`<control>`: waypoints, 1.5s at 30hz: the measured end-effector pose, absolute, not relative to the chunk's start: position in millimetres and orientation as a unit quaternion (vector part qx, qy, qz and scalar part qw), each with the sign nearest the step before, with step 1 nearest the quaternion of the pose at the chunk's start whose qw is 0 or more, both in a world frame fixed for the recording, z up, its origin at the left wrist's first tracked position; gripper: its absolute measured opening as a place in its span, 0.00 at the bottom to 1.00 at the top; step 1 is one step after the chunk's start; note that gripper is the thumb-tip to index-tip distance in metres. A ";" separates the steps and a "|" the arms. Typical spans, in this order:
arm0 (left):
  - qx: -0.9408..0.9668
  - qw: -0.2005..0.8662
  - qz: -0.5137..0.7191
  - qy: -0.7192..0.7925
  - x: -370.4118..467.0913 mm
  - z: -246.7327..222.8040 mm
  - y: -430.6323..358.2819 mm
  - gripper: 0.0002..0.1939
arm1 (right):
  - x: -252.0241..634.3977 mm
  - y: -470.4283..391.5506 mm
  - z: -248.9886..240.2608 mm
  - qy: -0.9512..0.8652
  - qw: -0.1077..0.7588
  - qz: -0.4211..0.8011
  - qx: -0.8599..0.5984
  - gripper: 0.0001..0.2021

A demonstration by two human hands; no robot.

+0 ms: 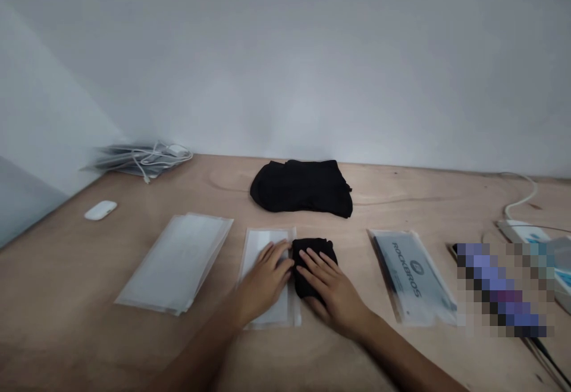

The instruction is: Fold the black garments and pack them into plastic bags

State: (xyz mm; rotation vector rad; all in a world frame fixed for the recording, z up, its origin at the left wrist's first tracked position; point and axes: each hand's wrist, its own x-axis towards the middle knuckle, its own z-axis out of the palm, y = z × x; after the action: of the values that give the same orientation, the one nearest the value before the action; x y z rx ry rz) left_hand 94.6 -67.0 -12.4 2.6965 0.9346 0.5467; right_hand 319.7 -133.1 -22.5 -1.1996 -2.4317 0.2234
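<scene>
A small folded bundle of black cloth (314, 243) lies on the table in front of me, overlapping or touching the right edge of a clear plastic sleeve with a white insert (272, 314). My right hand (328, 288) rests on the bundle, fingers stretched out and spread. Over the sleeve is my left hand (267, 276), its fingers slightly bent and apart, the tips reaching the bundle's left side. Whether they touch the cloth is hard to make out. Farther back lies a larger black fabric pile (303, 188), apart from both hands.
At left lie stacked frosted sleeves (176, 264) and a white case (100, 210). Cables sit on a flat pile (147, 160) near the wall. To the right are a ROCKBROS packet (410, 276), a blurred-out device (499, 291) and a power strip (526, 232).
</scene>
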 end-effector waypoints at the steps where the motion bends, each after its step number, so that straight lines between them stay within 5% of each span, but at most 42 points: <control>1: 0.919 0.128 0.187 0.322 93.5 -11.2 -66.3 0.09 | 317.8 -134.0 -20.1 -0.874 0.196 0.078 -0.437 0.32; 8: 0.917 0.171 0.179 0.313 90.3 5.4 -68.2 0.10 | 326.1 -126.6 10.6 -0.913 0.111 0.136 -0.367 0.29; 13: 0.924 0.179 0.148 0.303 93.6 10.1 -70.6 0.13 | 296.9 -110.6 -3.6 -0.905 0.159 0.128 -0.374 0.22; 22: 0.914 0.188 0.166 0.318 93.2 2.0 -71.6 0.14 | 335.5 -116.1 -4.7 -0.900 0.158 0.137 -0.382 0.37; 30: 0.923 0.191 0.115 0.314 96.9 12.1 -70.9 0.13 | 310.7 -116.6 -11.9 -0.898 0.161 0.183 -0.367 0.32; 36: 0.919 0.190 0.134 0.318 93.6 18.9 -70.4 0.13 | 350.2 -123.7 -6.1 -0.893 0.201 0.161 -0.370 0.39; 45: 0.931 0.197 0.124 0.280 100.1 32.2 -71.5 0.13 | 311.9 -117.4 -22.3 -0.909 0.162 0.069 -0.379 0.24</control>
State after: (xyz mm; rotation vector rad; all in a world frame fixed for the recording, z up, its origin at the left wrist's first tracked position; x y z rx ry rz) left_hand 100.1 -71.5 32.2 2.6070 0.7834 0.3475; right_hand 311.9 -117.4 -22.3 -1.0806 -2.5937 0.1968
